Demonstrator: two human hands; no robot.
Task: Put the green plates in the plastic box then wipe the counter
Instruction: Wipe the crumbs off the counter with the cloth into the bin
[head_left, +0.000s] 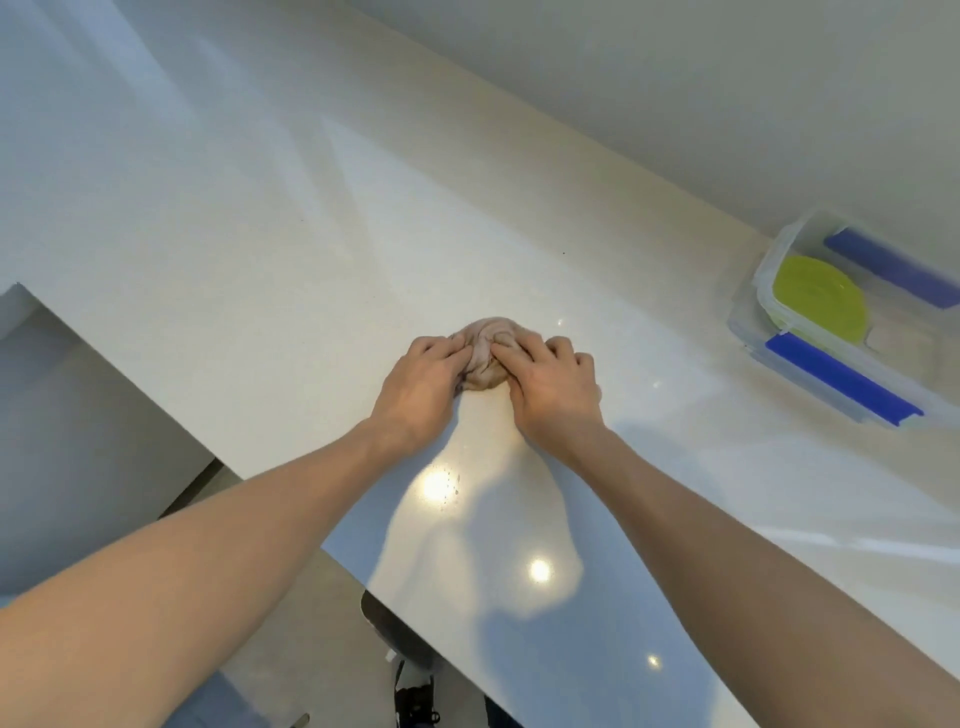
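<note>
Wide bare worktop (270, 218) to the left and ahead, open for a sweep right up to the wall (675, 78) behind. Blocked in the middle by a bunched cloth (485, 358), pressed to the surface between left grip (421, 379) and right grip (550, 384), both forearms reaching across the near edge. Blocked at far right by a clear plastic box (748, 312) with blue clips, green plates (821, 299) inside, set close against the wall. Open passage between cloth and box. Floor (78, 441) beyond the near-left edge.
</note>
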